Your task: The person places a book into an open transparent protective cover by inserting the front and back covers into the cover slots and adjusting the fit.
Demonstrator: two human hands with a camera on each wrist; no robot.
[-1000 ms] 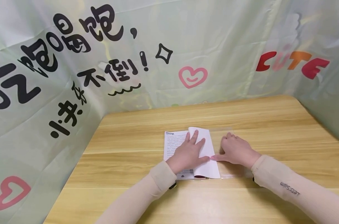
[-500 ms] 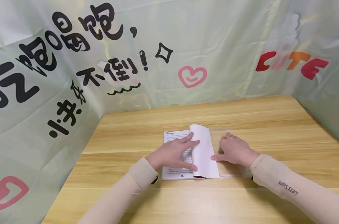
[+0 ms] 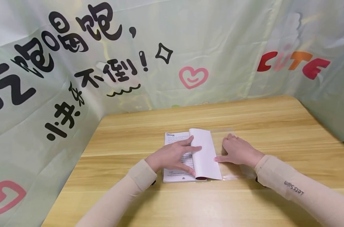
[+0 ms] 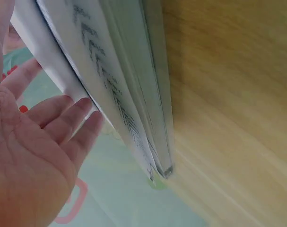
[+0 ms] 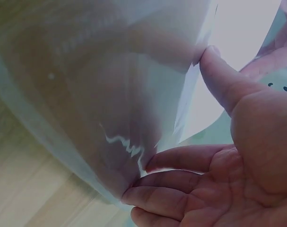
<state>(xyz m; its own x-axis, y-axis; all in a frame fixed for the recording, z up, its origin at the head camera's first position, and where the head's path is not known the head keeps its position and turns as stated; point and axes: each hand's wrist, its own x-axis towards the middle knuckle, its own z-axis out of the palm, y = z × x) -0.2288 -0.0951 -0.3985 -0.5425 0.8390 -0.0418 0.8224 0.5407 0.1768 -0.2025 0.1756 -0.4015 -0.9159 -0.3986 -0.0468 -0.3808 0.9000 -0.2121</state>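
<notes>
Booklet [image 3: 173, 176] lies flat on the wood-grain table [image 3: 137, 201], roughly in front of the person, printed page up on its left part; a plain white flap [image 3: 207, 157] curves over its right part, dark red showing inside the curl at the near edge. Clear plastic sheet [image 5: 91, 99] spreads just beside it on the right, glossy and wrinkled. Left hand [image 3: 170, 156]: fingers spread wide, tips at the flap's curled left side, thumb low by the same side; nothing gripped. Right hand [image 3: 240, 152]: thumb stretched out to the flap's right edge; wrist view has its fingers fairly straight and set apart from the thumb, tips on the plastic; no pinch seen. Whether the thumb bears on the plastic, the paper or both, cannot tell. Handling, my judgement: booklet is light, floppy as single leaves but firmer as a stack; flap looks springy, likely to lift if let go and to crease if pressed hard at the curl. Plastic should be thin, limp, slippery, easy to wrinkle, may cling to the table. Best hold: flat fingers along the flap's curled side, thumb at its free edge; plastic by its border, spread fingertips, light pressure; booklet by the whole stack, not one page.
</notes>
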